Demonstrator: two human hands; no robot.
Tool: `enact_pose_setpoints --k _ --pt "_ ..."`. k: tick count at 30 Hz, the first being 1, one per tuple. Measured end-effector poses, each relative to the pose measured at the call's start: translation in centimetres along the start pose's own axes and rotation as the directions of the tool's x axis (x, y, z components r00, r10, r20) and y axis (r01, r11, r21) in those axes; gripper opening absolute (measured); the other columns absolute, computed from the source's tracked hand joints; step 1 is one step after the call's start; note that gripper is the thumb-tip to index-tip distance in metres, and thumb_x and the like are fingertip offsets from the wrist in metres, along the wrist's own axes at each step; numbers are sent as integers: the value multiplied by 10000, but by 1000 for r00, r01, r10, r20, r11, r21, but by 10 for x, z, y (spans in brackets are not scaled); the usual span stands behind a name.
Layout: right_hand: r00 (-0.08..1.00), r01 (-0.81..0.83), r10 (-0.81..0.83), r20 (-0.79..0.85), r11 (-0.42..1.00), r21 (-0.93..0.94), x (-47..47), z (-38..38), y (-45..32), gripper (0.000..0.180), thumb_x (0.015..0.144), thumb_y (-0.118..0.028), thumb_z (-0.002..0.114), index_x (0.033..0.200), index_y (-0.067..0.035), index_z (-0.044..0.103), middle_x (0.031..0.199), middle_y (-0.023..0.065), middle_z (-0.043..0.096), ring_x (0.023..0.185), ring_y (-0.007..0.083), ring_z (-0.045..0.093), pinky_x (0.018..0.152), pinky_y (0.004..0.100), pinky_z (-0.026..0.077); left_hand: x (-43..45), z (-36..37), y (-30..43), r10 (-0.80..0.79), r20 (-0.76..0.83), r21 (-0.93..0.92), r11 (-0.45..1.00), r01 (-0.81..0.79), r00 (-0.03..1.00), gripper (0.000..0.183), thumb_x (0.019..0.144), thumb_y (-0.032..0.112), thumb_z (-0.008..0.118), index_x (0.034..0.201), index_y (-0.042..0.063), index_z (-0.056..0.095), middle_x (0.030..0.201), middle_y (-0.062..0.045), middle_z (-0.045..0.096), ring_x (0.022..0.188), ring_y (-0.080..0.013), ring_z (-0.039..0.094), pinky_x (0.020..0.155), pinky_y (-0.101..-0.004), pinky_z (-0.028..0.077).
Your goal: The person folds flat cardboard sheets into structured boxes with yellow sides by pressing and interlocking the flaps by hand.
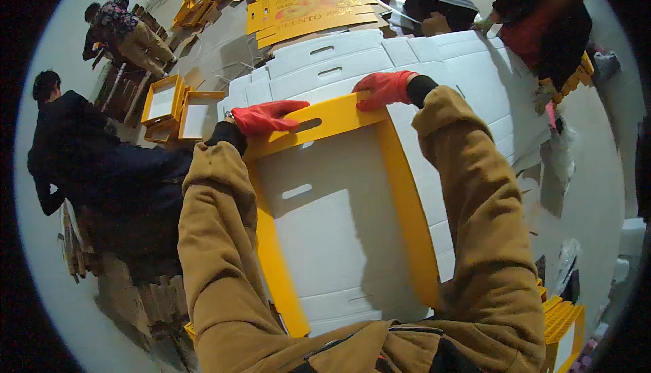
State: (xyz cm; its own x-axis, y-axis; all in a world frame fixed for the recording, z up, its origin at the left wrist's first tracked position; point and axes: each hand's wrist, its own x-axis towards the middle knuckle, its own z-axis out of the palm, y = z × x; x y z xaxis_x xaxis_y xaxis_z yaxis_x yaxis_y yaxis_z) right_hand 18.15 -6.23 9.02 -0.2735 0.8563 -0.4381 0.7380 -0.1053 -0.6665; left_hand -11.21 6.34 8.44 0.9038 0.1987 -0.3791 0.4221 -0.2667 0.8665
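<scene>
In front of me is a partly folded cardboard box (pixel 407 215), with yellow raised walls on the far, left and right sides. Its white floor (pixel 315 230) lies bare, and its near end is flat. My left hand (pixel 267 117), in a red glove, grips the far wall (pixel 335 117) by its left corner, beside the oval handle slot. The far right corner is pinched by my right hand (pixel 384 89), also in a red glove; some of its fingers are hidden behind the wall. Beneath and beyond the box lie flat white cardboard blanks (pixel 356 52) with handle slots.
Yellow printed blanks (pixel 310 7) lie past the white ones. A person (pixel 549 22) stands at the far right, one hand at the sheets. Another person (pixel 96 154) is close on my left, with folded yellow boxes (pixel 164 99) beyond. More yellow boxes (pixel 564 327) stand at lower right.
</scene>
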Motion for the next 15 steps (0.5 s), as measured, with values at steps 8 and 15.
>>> enact_pose_setpoints --k 8,15 --pt "999 -14 19 45 994 -110 4 0 2 505 805 -413 612 1127 -24 584 1099 163 612 1035 280 572 899 350 445 -34 -32 -18 -263 234 105 964 244 936 662 756 323 721 1303 71 444 1160 -49 561 1042 -163 488 911 -299 398" --pt "997 -13 -14 -74 934 -356 28 14 4 451 731 -336 673 1079 -56 617 924 155 661 874 288 635 779 376 496 -44 -12 -32 -413 -267 424 761 491 870 445 691 330 748 1021 46 658 925 -141 673 880 -289 639 804 -364 488"
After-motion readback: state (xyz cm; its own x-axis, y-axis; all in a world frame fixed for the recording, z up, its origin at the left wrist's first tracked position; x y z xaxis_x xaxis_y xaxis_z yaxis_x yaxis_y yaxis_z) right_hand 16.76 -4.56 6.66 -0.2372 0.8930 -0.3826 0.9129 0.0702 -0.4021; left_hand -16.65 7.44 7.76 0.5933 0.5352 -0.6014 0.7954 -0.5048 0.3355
